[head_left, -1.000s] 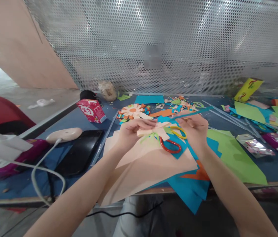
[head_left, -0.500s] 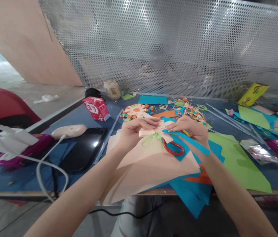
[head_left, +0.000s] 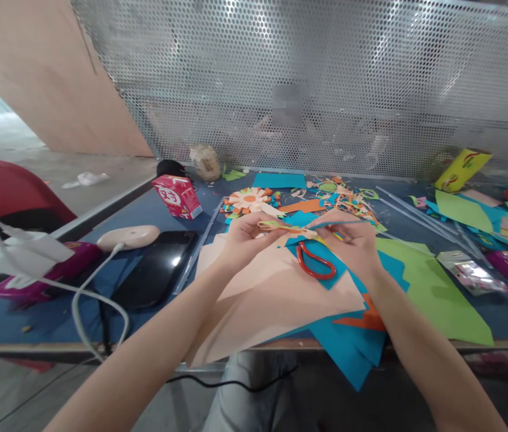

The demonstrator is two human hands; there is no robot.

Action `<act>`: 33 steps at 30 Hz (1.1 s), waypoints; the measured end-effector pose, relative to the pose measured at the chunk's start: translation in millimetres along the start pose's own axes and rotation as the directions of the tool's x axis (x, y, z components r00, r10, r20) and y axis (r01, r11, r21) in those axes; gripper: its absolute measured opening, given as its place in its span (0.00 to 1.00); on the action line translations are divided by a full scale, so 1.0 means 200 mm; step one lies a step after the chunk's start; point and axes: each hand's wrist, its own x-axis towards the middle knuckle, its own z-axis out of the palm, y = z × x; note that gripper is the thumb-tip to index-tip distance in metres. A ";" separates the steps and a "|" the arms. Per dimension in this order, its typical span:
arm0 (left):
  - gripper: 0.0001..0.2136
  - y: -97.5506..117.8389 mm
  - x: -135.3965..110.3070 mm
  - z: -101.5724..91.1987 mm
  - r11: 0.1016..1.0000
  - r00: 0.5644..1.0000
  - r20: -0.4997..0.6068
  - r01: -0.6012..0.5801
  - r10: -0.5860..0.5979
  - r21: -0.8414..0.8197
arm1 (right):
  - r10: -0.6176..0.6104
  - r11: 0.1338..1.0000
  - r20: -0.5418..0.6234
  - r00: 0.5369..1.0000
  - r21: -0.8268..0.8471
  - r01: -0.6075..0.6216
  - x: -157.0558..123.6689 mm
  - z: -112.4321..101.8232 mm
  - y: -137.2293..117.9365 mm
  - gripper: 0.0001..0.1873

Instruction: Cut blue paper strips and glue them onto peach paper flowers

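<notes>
Both hands meet over the paper sheets at the middle of the table. My left hand [head_left: 250, 237] pinches one side of a paper flower [head_left: 296, 229], made of pale peach strips with thin green ones, now seen nearly edge-on. My right hand [head_left: 347, 237] is closed on its other side and on a blue paper strip [head_left: 339, 223]. Below them lie scissors with red handles [head_left: 314, 270], their blades hidden, on blue paper. A large pale peach sheet [head_left: 258, 306] spreads under my forearms. Beyond my left hand rests a layered paper flower [head_left: 249, 199] with an orange centre.
Paper scraps [head_left: 344, 198] are heaped behind my hands. On the left are a black phone [head_left: 157, 270], a white cable [head_left: 76, 306] and a red box [head_left: 177, 197]. Green paper [head_left: 438, 294] and a yellow box [head_left: 463, 170] lie right. A perforated metal panel [head_left: 326, 72] closes the back.
The peach flower has been tipped from facing me to nearly edge-on. The blue strip has swung up from below my right hand to lie level across its fingers.
</notes>
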 end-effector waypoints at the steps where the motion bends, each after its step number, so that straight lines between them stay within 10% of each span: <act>1: 0.06 -0.01 0.00 0.00 1.000 1.000 -0.005 0.006 -0.006 0.013 | 0.059 0.998 -0.022 0.998 0.017 -0.058 0.00 0.00 0.01 0.03; 33: 0.12 -0.02 -0.01 0.05 0.965 0.969 0.020 0.247 -0.246 -0.093 | 0.287 0.957 -0.074 0.955 0.069 -0.282 0.03 0.03 0.02 0.16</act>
